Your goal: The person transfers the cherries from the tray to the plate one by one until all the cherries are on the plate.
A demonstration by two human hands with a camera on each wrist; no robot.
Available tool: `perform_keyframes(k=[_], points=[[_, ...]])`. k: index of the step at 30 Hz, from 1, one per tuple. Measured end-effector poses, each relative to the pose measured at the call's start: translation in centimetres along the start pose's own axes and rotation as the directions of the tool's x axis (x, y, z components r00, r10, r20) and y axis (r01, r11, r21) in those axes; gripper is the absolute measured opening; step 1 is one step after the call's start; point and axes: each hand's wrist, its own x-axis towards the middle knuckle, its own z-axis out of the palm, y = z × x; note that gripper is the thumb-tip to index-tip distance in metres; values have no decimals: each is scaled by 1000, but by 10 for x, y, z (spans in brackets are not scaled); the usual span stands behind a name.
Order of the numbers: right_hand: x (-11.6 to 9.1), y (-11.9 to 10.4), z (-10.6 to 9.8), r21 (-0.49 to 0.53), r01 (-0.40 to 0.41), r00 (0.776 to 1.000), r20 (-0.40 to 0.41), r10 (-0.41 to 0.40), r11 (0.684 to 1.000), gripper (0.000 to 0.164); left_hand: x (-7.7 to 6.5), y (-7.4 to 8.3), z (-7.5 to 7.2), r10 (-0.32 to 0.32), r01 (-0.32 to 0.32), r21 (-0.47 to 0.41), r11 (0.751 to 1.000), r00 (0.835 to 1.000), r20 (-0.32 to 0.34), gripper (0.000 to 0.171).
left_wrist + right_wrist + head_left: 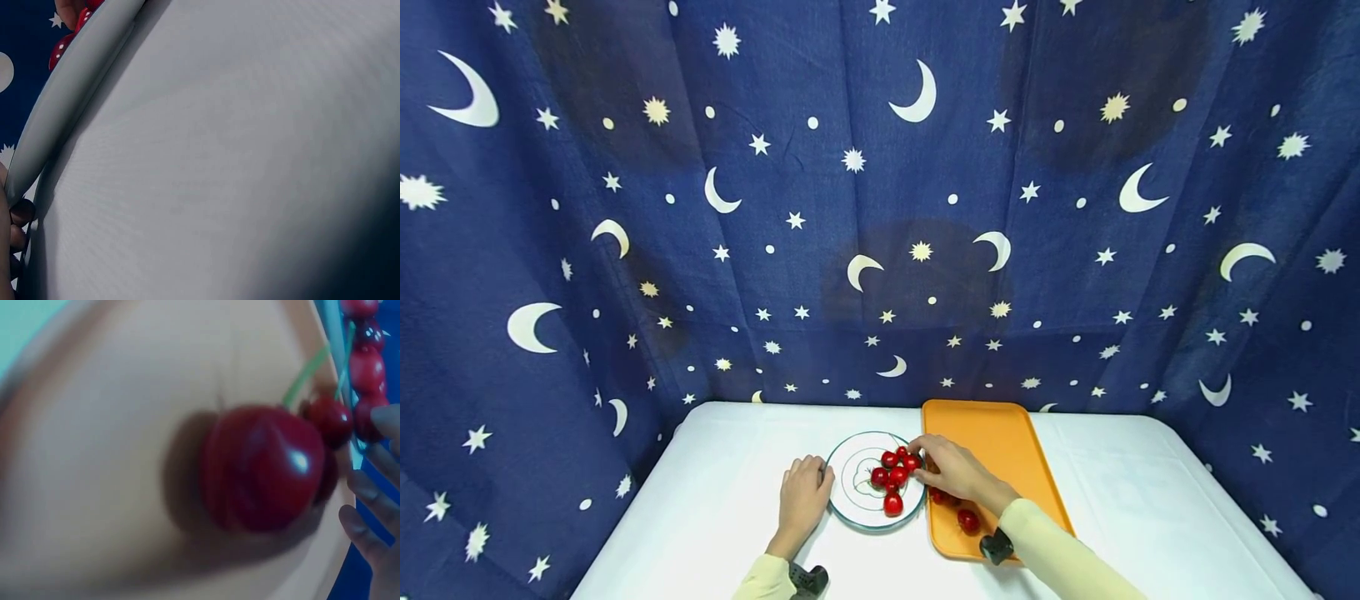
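"Navy curtain [805, 275] with pale moons and stars hangs behind our white table [722, 467]. Where is the cherry in hand?"

"That cherry [912, 463] is at the right side of the plate [852, 454], beside a cluster of red cherries [892, 503]. Our right hand [955, 469] pinches it narrowly between thumb and finger."

"And our other one?"

"Our left hand [805, 496] holds the plate's left rim, thumb on the edge, fingers bent."

"Farther out?"

"Just right of the plate lies the orange tray [977, 425], bearing more cherries, one of them [967, 522] near our right wrist."

"What do the wrist views add?"

"From the right, we see a green stem [306, 372] on a tray cherry and our remaining fingers spread apart, which the head view hides. From the left, we see bent fingertips [22, 212] by the rim. Only the head view shows us both pale yellow sleeves [1060, 542]."
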Motion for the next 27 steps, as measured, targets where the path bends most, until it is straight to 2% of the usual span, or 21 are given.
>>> perform_keyframes(k=[4,11,19,27], points=[[-6,6,-6,30,-7,1000,-10,8,1000,37,-1,0,2,6,-6,1,1000,1000,-18,16],[-15,22,-19,22,2,1000,2,-2,1000,26,0,1,2,-3,3,4,1000,1000,-9,17],[-23,31,-31,113,21,993,117,-34,993,23,2,1,-2,-9,9,0,1000,1000,6,18],[-33,37,-32,193,57,976,194,-95,979,29,-1,4,-3,-9,9,2,1000,1000,12,17]])
